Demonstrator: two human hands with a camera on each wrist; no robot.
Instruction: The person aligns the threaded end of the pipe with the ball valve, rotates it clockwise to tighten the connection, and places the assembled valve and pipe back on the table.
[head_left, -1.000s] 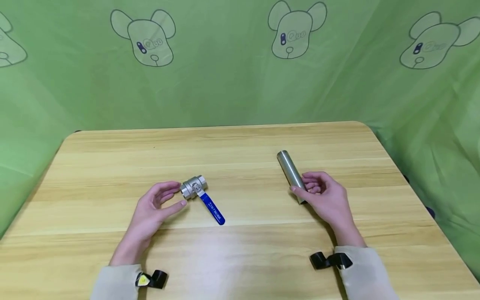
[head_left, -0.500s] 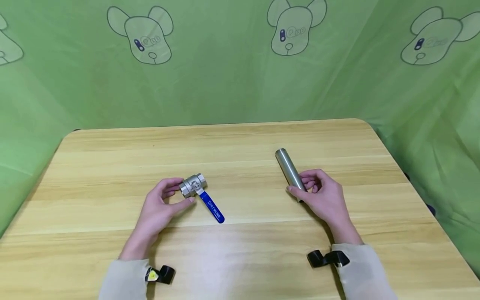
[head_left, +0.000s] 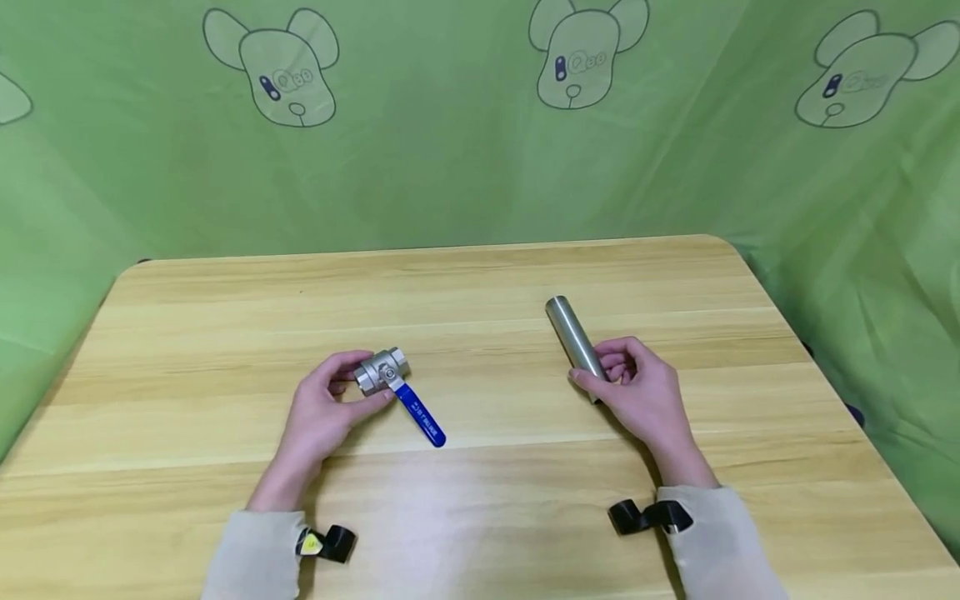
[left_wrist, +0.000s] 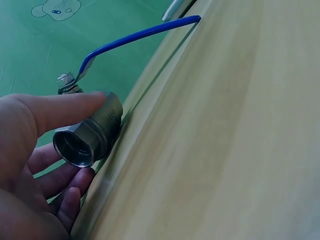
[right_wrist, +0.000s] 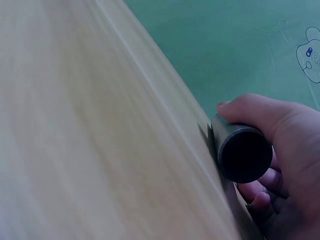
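Observation:
My left hand (head_left: pixel 321 414) grips a steel ball valve (head_left: pixel 381 372), thumb on the near side of its body and fingers round the far side. The valve's long blue lever (head_left: pixel 422 414) points toward the near right. In the left wrist view, the threaded opening of the valve body (left_wrist: pixel 75 147) faces the camera beneath my thumb. On the right, my right hand (head_left: pixel 643 392) holds the near end of a plain metal tube (head_left: pixel 572 329) between thumb and fingers. The tube slants away to the far left. Its hollow round end (right_wrist: pixel 245 155) shows in the right wrist view.
Both things are at a light wood-grain table (head_left: pixel 480 292) with rounded far corners. Green cloth (head_left: pixel 435 167) printed with cartoon animal heads hangs behind and at the sides. Each sleeve cuff carries a black strap-on mount (head_left: pixel 648 517).
My left hand has moved right, and its thumb and fingers have come together on the valve body. My right hand keeps hold of the tube. The head view has shifted slightly.

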